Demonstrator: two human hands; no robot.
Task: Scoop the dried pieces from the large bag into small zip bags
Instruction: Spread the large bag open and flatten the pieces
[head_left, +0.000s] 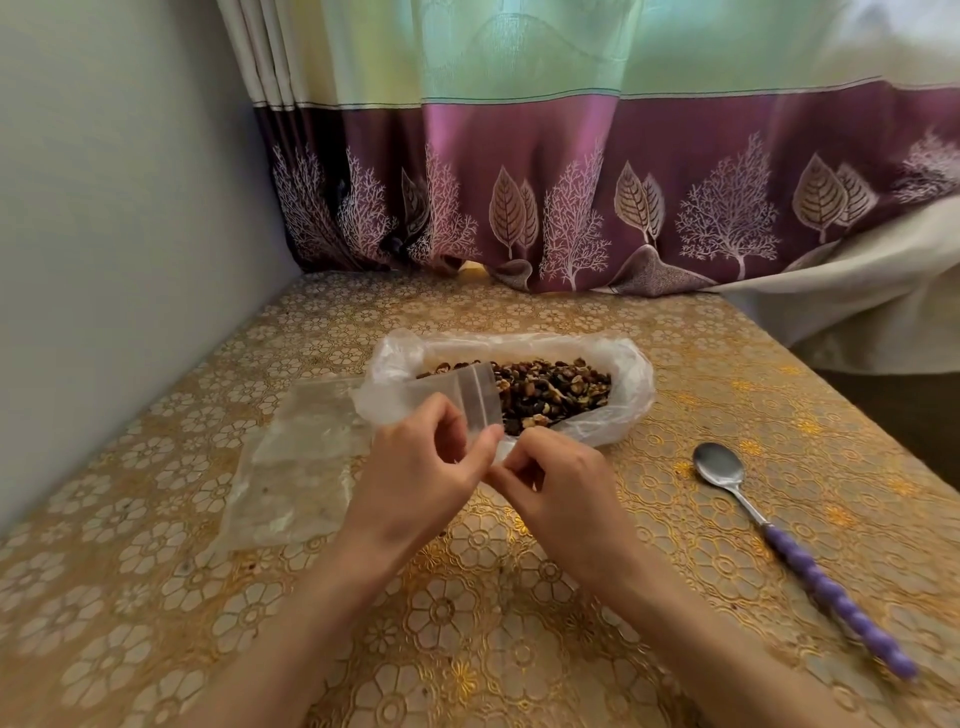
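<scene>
A large clear plastic bag (631, 379) lies open in the middle of the table, filled with dark brown and tan dried pieces (550, 387). In front of it, a small empty zip bag (475, 397) stands up between my hands. My left hand (421, 467) pinches its lower edge with thumb and fingers. From the right, my right hand (561, 480) pinches the same lower edge. A metal spoon (719, 465) with a purple beaded handle lies on the table to the right, apart from both hands.
A flat pile of clear small zip bags (298, 467) lies left of my hands. The table wears a gold floral cloth (467, 623). A grey wall runs along the left, and a purple curtain (571, 197) hangs behind the table.
</scene>
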